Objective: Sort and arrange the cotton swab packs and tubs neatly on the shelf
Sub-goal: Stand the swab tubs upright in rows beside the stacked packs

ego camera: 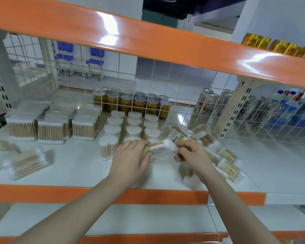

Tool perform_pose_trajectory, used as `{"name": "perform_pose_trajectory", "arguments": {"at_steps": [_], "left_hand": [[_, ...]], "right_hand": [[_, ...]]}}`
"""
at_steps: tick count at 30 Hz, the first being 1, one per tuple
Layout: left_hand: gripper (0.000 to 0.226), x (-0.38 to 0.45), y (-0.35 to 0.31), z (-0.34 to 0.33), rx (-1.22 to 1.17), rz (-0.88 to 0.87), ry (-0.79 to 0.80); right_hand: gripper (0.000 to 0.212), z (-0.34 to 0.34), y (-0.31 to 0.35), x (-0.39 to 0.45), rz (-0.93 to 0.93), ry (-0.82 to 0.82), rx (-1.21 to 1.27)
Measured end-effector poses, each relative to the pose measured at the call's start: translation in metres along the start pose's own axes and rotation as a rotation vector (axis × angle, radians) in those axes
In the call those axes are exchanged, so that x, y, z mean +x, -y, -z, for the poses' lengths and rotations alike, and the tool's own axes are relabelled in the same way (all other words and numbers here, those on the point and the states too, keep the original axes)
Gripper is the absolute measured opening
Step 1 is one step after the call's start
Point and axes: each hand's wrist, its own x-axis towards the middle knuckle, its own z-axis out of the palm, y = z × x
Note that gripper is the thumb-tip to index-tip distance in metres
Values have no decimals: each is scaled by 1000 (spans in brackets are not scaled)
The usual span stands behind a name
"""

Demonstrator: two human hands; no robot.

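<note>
Both hands (130, 159) (ends gripped), pack (161, 147) crosswise

On the shelf (81, 173), square swab packs (51, 127) stood left of round tubs (130, 127); cans (130, 103) stood behind the tubs.

Swab pack (161, 147): clear wrap, wooden sticks, lifted centre. Square packs (51, 125): upright rows, far left. Round tubs (132, 125): three rows, centre. Loose packs (225, 164): scattered right. Loose pack (25, 163): flat, near left.
</note>
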Motion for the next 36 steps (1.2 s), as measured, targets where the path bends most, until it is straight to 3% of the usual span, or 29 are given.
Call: {"name": "perform_pose_trajectory", "arguments": {"at_steps": [4, 14, 20, 25, 30, 34, 36], "left_hand": [[40, -1, 3, 2, -31, 62, -4], [20, 0, 6, 4, -245, 266, -5], [15, 2, 9, 6, -422, 321, -17], [20, 8, 15, 10, -437, 314, -39], [28, 11, 16, 15, -405, 268, 5], [33, 12, 19, 17, -406, 250, 36], [37, 14, 20, 18, -425, 251, 54]], "right_hand": [[25, -4, 2, -4, 8, 32, 0], [26, -12, 11, -5, 86, 58, 14], [18, -16, 11, -1, 86, 51, -4], [15, -23, 5, 1, 96, 102, -45], [25, -31, 3, 2, 136, 153, -56], [52, -35, 2, 1, 160, 150, -90], [52, -36, 1, 1, 195, 140, -117]]}}
